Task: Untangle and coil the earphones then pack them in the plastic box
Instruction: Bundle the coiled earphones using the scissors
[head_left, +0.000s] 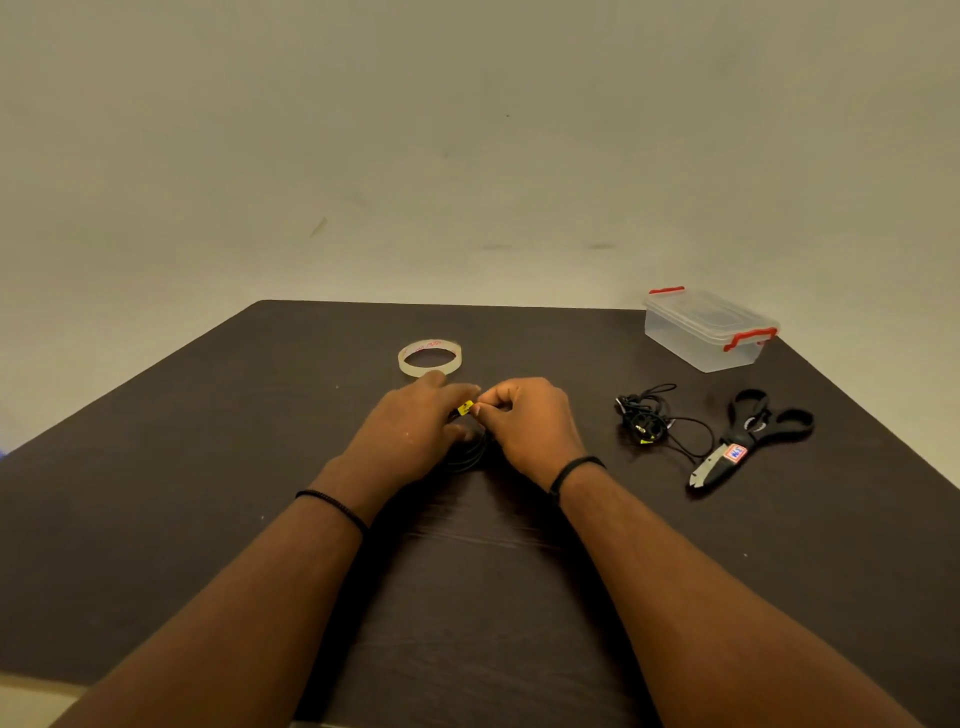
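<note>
Both hands mid-table, left hand (415, 431) and right hand (524, 421) pinching the coiled black earphones (470, 447) by the yellow tag (465, 408), plastic box (706, 332) well off right.

Dark table (208, 467) — tape roll (430, 357), plastic box (709, 330), tangled earphones (649, 421), scissors (748, 436)

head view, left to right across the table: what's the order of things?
Tape roll → left hand → coiled earphones held between the hands → right hand → tangled earphones → scissors. The lidded plastic box sits farther back, overlapping the last two sideways, so I've left it unranked.
</note>
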